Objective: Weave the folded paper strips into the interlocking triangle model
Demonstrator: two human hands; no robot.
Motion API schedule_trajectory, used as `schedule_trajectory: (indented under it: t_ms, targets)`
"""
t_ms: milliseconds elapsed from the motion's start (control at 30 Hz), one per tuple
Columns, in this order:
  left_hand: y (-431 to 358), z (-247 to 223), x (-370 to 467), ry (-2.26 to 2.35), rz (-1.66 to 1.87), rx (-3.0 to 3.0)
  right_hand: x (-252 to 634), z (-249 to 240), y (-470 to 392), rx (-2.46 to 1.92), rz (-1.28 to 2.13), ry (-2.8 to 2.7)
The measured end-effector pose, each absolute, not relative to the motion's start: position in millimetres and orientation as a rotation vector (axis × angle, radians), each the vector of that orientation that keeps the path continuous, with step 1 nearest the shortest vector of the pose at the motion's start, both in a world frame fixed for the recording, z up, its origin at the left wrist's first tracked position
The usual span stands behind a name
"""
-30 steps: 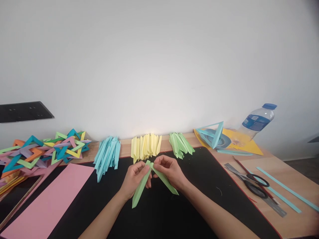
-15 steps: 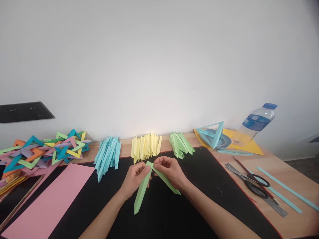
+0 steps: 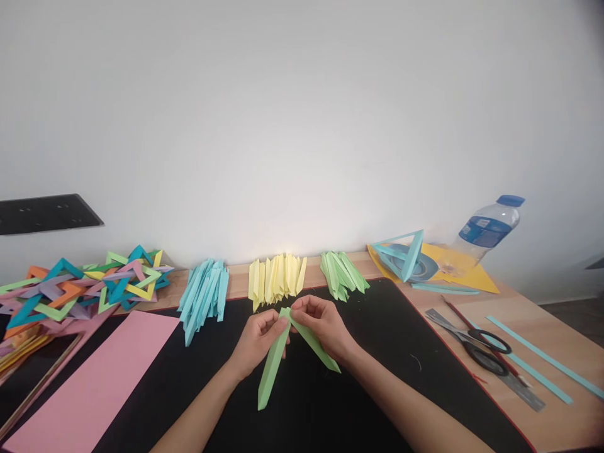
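My left hand pinches one folded green paper strip near its top, and the strip slants down toward me. Between the thumb and fingers of my right hand is another folded green paper strip, angled down to the right. The upper ends of the two strips meet between my fingertips; whether they are slotted together I cannot tell. Both hands are closed, above the black mat. Just beyond them lie piles of folded strips: yellow, green and light blue.
A pink sheet and interlocked coloured paper stars lie on the left. To the right are scissors, a ruler, a pencil, blue strips, a roll of tape, a blue paper triangle and a tilted bottle.
The upper ends of the two green strips have come closer and now touch or overlap. The left strip has shifted slightly right and down with my left hand. My right hand has barely moved.
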State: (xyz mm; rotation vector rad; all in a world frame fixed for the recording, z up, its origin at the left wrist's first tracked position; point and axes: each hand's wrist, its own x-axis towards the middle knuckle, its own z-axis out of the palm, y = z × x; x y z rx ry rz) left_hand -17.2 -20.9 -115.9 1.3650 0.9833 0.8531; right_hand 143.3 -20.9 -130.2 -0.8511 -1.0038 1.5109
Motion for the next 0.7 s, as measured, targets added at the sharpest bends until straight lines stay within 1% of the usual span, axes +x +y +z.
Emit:
schedule_trajectory:
  t_ms: [700]
  targets:
    - [-20.6, -113.2, -18.4, 0.963, 0.853, 1.398, 147.0, -129.0, -21.2, -0.861, 1.532, -1.066]
